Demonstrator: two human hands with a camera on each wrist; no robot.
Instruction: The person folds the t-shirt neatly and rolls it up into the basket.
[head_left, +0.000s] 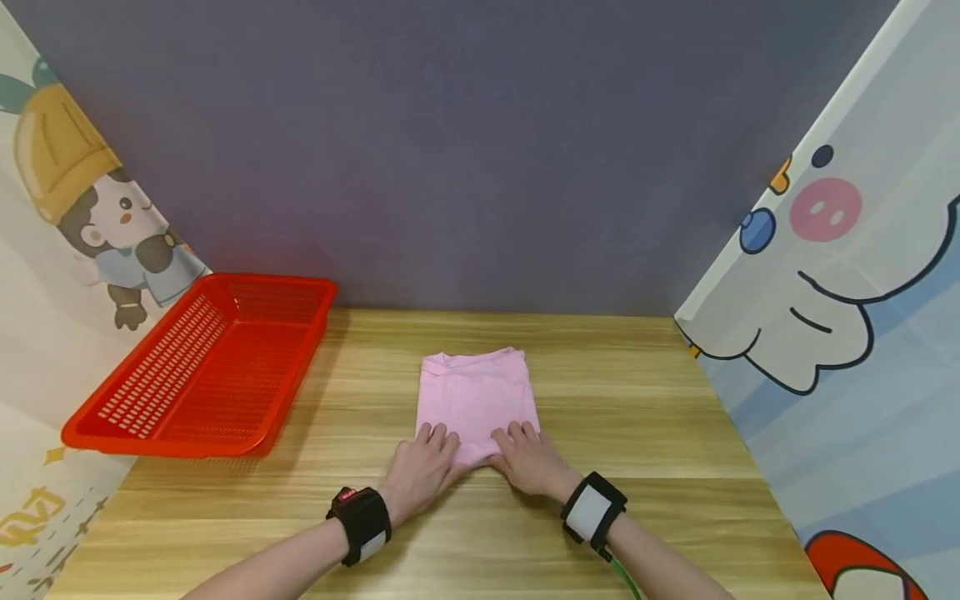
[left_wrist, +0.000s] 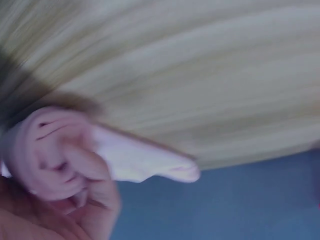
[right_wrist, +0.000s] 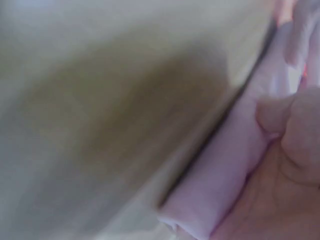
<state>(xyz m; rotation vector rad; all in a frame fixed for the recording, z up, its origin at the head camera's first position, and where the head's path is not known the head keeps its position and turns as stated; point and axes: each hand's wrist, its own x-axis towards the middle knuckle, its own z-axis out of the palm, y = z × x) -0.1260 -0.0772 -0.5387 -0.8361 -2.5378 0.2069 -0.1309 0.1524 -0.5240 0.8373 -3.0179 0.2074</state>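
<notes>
A folded pink cloth lies on the table between my two hands, roughly square, with a creased far edge. My left hand grips its near left corner; in the left wrist view the thumb and fingers curl round the bunched cloth. At the near right corner, my right hand pinches the cloth, fingers on top and thumb at the near edge. The right wrist view shows the cloth's rolled edge against the thumb and palm. The near edge is slightly lifted and rolled.
A red plastic basket with perforated sides stands at the left of the wooden table. A grey panel rises behind the table. Printed cartoon sheets hang along the left and right sides.
</notes>
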